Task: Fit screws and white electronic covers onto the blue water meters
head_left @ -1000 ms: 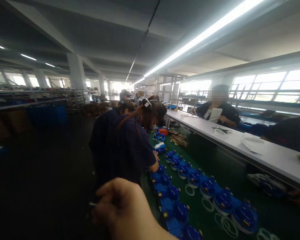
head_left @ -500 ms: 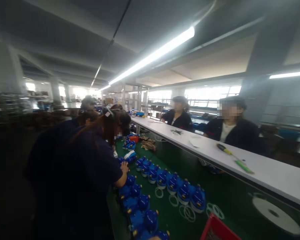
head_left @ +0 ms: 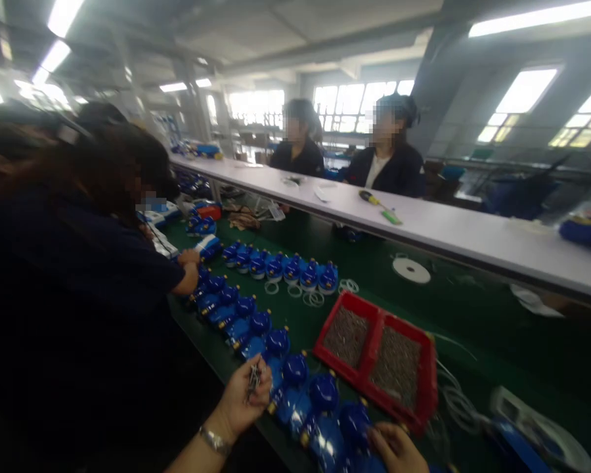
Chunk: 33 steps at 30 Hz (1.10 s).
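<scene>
My left hand (head_left: 243, 399) is at the bottom centre, fingers pinched round a small bunch of thin metal pins or screws (head_left: 253, 379); a metal watch sits on the wrist. My right hand (head_left: 396, 447) rests low at the frame's bottom edge on a blue domed meter body (head_left: 353, 424), fingers curled, what they hold hidden. A near row of blue meter bodies (head_left: 261, 323) runs along the green belt's (head_left: 473, 315) edge toward both hands. A red two-compartment tray (head_left: 379, 358) of small metal parts lies just right of them.
A person in dark blue (head_left: 79, 263) leans over the belt at left, hand on the near row. A second row of blue bodies (head_left: 280, 268) with white rings (head_left: 315, 297) lies further back. Two people sit behind the white shelf (head_left: 448, 230), which carries a screwdriver (head_left: 379, 207).
The view has swung right and down from the hall onto the belt. My left hand, seen a second ago, is back in view with pins; the red tray and my right hand have appeared.
</scene>
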Motion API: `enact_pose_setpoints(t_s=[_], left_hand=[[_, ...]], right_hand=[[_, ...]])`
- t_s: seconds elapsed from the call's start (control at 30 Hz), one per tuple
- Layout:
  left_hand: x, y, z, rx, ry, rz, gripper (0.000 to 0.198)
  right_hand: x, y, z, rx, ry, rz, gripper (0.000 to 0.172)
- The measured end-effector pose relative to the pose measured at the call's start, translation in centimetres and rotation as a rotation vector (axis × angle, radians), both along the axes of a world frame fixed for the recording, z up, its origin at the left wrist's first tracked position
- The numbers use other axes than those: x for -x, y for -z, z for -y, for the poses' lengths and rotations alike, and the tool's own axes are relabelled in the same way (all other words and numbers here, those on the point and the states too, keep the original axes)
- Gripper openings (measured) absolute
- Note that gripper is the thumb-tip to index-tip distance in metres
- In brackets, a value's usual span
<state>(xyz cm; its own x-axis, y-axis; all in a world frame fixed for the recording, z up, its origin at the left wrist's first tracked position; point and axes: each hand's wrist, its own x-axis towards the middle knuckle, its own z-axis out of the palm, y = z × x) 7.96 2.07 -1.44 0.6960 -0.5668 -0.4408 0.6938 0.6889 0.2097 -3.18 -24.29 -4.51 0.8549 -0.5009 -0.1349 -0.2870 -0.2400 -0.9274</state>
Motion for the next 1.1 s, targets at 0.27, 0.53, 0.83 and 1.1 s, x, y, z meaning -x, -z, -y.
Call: enact_pose_setpoints(t_s=[0.27, 0.53, 0.83, 1.1], left_hand=[[1.3, 0.8, -1.3, -0.038, 0.110, 0.070, 0.038], [2.4, 2.0, -2.4, -0.068, 0.133, 0.044, 0.042], [3.4, 3.7, -0.8, -0.112, 0.304, -0.009, 0.041], [3.9, 4.6, 0.6, -0.148, 0.409, -0.020, 0.039]], right_hand=[[1.6, 4.4, -2.4, 0.529, -0.097, -0.074, 0.013], [1.9, 6.0, -4.5, 0.766, -0.325, -0.059, 0.012], [1.3, 8.0, -6.3, 0.916, -0.408, -0.107, 0.014], [1.1, 8.1, -6.4, 0.936, -0.438, -0.107, 0.017]])
